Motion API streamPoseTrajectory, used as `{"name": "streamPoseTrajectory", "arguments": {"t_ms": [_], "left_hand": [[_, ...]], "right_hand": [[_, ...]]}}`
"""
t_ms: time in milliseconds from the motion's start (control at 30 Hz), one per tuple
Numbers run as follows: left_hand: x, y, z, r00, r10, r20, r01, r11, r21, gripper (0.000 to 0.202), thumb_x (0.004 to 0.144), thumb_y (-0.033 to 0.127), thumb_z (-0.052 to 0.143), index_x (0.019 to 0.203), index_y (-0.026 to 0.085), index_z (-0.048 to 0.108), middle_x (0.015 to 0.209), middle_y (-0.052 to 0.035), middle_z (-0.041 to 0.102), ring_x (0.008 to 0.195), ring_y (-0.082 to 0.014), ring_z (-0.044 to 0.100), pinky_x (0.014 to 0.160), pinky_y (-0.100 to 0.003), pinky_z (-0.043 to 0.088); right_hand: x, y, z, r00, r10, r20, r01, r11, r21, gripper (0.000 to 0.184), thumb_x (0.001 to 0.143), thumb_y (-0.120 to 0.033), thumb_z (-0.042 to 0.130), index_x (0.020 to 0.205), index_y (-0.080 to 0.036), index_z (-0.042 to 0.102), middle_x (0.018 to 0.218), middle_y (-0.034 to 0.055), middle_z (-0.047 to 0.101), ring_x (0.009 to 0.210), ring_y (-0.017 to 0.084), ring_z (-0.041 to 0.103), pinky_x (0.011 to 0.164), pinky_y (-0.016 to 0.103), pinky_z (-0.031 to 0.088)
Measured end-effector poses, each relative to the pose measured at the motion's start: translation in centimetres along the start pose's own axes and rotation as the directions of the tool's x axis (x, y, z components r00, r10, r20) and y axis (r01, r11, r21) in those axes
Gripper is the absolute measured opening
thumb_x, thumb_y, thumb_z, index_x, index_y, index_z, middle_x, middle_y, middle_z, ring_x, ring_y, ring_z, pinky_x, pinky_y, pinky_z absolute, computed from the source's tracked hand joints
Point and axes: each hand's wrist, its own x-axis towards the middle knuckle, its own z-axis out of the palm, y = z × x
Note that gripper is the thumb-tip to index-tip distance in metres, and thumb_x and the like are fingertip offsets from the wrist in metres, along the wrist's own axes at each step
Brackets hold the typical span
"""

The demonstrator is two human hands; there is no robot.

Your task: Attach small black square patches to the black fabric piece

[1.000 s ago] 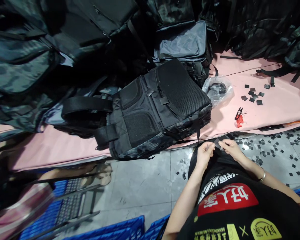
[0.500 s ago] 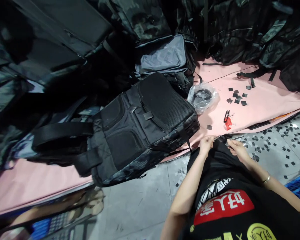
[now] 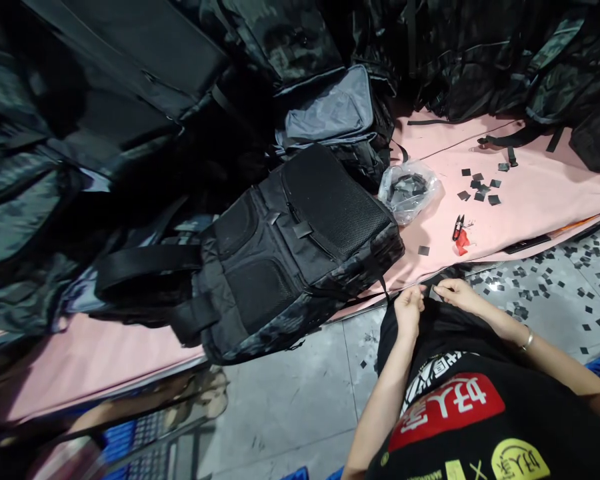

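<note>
A black backpack (image 3: 290, 247) lies back-side up on the pink table (image 3: 530, 200), its padded shoulder straps (image 3: 145, 263) stretched to the left. A thin strap (image 3: 383, 287) hangs from its near corner towards me. My left hand (image 3: 409, 308) and my right hand (image 3: 453, 293) are close together at the table's front edge, just above my lap. Both pinch a small dark strap end (image 3: 430, 290) between fingertips. The piece itself is mostly hidden by my fingers.
Red-handled thread snips (image 3: 459, 233) and a clear plastic bag of black pieces (image 3: 407, 190) lie on the table. Small black squares (image 3: 477, 187) are scattered on the table and on the grey tiled floor (image 3: 555, 293). Dark backpacks (image 3: 505, 60) are piled behind.
The view shifted slightly; my hands stayed together at the table edge, with the fingers drawn closer on the small piece. The backpack has not moved.
</note>
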Motion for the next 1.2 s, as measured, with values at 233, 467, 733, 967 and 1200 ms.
{"name": "streamPoseTrajectory", "arguments": {"t_ms": [233,467,733,967,1200], "left_hand": [[-0.8,0.4,-1.6,0.999,-0.009,0.046,0.015,0.992,-0.128,0.033,0.063,0.036,0.069,0.084,0.011,0.062,0.050,0.0076,0.036,0.043,-0.0021,0.028,0.043,-0.018,0.020],[-2.7,0.5,-1.9,0.992,-0.071,0.107,0.094,0.971,-0.222,0.020,0.068,0.024,0.063,0.084,0.013,0.061,0.060,0.0034,0.048,0.048,-0.0034,0.037,0.049,-0.019,0.028],[-2.0,0.6,-0.3,0.984,-0.082,0.156,0.113,0.972,-0.203,0.015,0.064,0.020,0.060,0.075,0.010,0.063,0.065,-0.0010,0.055,0.050,-0.0055,0.043,0.051,-0.021,0.033],[-2.5,0.6,-0.8,0.993,0.008,0.117,-0.009,1.000,0.012,0.029,0.068,0.037,0.066,0.085,0.013,0.064,0.059,0.0025,0.052,0.050,-0.0056,0.041,0.052,-0.020,0.032],[-1.9,-0.4,-1.1,0.991,0.119,0.060,-0.126,0.980,0.151,0.027,0.069,0.039,0.065,0.071,0.013,0.059,0.049,0.0055,0.044,0.046,-0.0056,0.037,0.048,-0.020,0.028]], "right_hand": [[6.7,-0.9,-1.1,0.964,0.039,-0.264,-0.059,0.996,-0.067,0.032,0.069,-0.044,0.062,0.051,-0.019,0.050,0.048,0.0000,0.051,0.060,0.017,0.053,0.055,0.025,0.035],[6.5,-0.1,-1.9,0.983,0.108,-0.150,-0.082,0.982,0.170,0.024,0.078,-0.039,0.053,0.077,-0.016,0.057,0.065,0.0048,0.060,0.057,0.014,0.054,0.053,0.026,0.040],[0.0,-0.2,-0.6,0.989,0.079,0.127,-0.125,0.904,0.408,0.036,0.065,-0.044,0.068,0.078,-0.011,0.063,0.060,0.0021,0.060,0.040,0.006,0.044,0.036,0.019,0.032],[-1.0,-1.1,1.7,0.988,0.097,0.120,-0.128,0.950,0.284,0.033,0.062,-0.042,0.069,0.074,-0.012,0.061,0.062,0.0035,0.066,0.039,0.009,0.054,0.033,0.017,0.037],[-0.6,-0.8,2.1,0.999,0.018,0.028,-0.022,0.983,0.181,0.028,0.061,-0.038,0.072,0.063,-0.014,0.057,0.050,-0.0001,0.060,0.039,0.009,0.054,0.036,0.018,0.040]]}}
